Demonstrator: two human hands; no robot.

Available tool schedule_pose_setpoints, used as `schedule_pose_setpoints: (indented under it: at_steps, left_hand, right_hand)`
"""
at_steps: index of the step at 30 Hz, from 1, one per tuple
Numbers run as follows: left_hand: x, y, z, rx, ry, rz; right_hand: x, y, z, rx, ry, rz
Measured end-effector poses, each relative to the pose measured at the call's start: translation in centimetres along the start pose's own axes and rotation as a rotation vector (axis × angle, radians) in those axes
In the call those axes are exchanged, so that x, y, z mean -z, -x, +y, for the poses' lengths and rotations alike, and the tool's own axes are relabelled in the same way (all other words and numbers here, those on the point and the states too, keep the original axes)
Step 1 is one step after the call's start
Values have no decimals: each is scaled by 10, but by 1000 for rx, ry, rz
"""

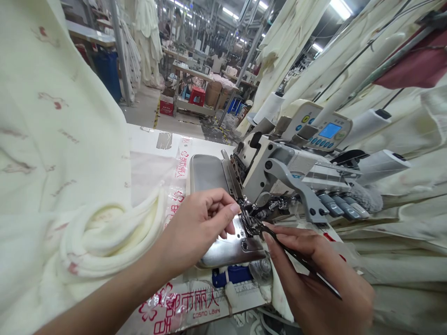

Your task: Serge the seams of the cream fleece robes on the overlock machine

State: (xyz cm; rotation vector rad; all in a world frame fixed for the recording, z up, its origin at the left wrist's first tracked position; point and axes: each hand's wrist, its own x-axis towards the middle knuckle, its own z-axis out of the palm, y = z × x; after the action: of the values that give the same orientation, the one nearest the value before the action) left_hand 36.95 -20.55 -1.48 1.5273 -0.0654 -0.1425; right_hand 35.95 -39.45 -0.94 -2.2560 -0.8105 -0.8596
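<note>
An overlock sewing machine (256, 158) stands in front of me with its looper area (249, 218) exposed. My right hand (314, 265) grips dark metal tweezers (300, 258), their tips reaching in among the loopers. Just left of the needle area, my left hand (199, 218) is closed in a pinch, thumb against forefinger. Whatever lies between those fingertips is too small to make out. Below both hands sits the machine's shiny metal cloth plate (218, 256).
Cream printed fabric (87, 116) is heaped along the left, with a rolled strip (104, 242) on the table. White thread cones (379, 167) and a control panel (330, 130) stand at the right. A blue-handled tool (235, 275) lies by a ruler (247, 293) at the front edge.
</note>
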Motion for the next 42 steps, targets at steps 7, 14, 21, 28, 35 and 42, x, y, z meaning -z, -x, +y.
schedule_pose_setpoints:
  at_steps: [7,14,21,28,35,42]
  left_hand:
    - [1,0,-1,-8,3,-11]
    - [0,0,0,-5,27,-11]
    - [0,-1,-1,-17,36,-7]
    - [1,-1,-1,-13,34,-10]
    - [1,1,0,0,-3,-3]
    - [1,0,0,-2,3,4]
  right_hand:
    - [-2,-6,-3,142,60,2]
    - [-5,-23,-10,156,318,-111]
    - [-9,-26,-17,102,359,-96]
    - [-6,-15,-15,-26,85,92]
    - [2,-7,-4,-29,-9,92]
    - [1,-2,-5,-94,-29,32]
